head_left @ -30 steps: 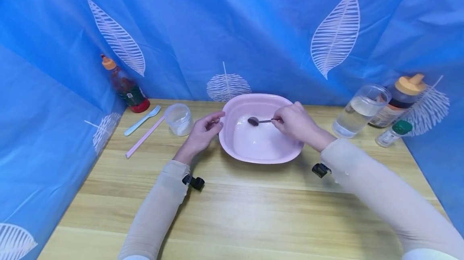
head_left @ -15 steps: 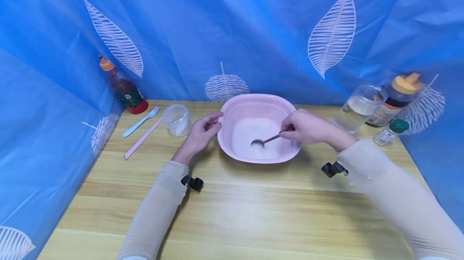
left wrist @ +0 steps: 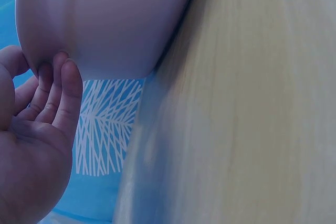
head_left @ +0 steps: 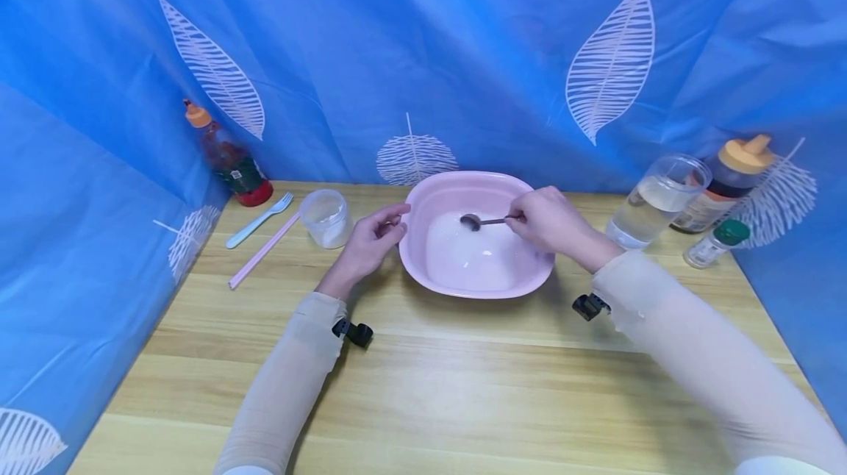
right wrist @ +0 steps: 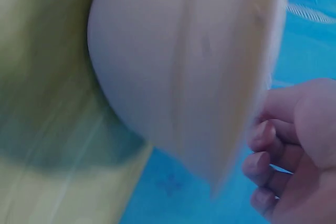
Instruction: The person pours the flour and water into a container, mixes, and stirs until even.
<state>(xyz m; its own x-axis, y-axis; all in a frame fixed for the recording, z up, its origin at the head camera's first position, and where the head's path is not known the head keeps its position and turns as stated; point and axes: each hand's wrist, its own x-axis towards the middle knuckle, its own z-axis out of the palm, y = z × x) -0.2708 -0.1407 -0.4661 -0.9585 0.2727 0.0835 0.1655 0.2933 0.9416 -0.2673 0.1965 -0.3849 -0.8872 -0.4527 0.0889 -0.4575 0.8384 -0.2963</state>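
Observation:
A pink basin [head_left: 413, 265] stands on the wooden table, with shiny, whitish liquid-looking contents in its bottom. My left hand [head_left: 367, 245] holds the basin's left rim; in the left wrist view its thumb is at the rim and its fingertips [left wrist: 71, 72] press the outer wall. Over the basin's right side, my right hand [head_left: 548, 221] grips the handle of a small dark metal spoon [head_left: 471, 222]. The spoon's bowl is inside the basin, pointing left; how deep it dips is hard to tell. In the right wrist view the curled fingers [right wrist: 257, 163] show beyond the rim, the spoon hidden.
Left of the basin are a clear cup [head_left: 326, 218] with white contents, a pink straw [head_left: 265, 251], a light-blue fork [head_left: 259, 220] and a red sauce bottle [head_left: 234, 162]. To the right stand a glass of water [head_left: 651, 203], a yellow-capped bottle [head_left: 728, 181] and a green-capped shaker [head_left: 717, 243].
My right hand has swung the spoon from the basin's back, to its front, then to the back again. The whitish contents look stirred and their glints have shifted. My left hand stays at the rim.

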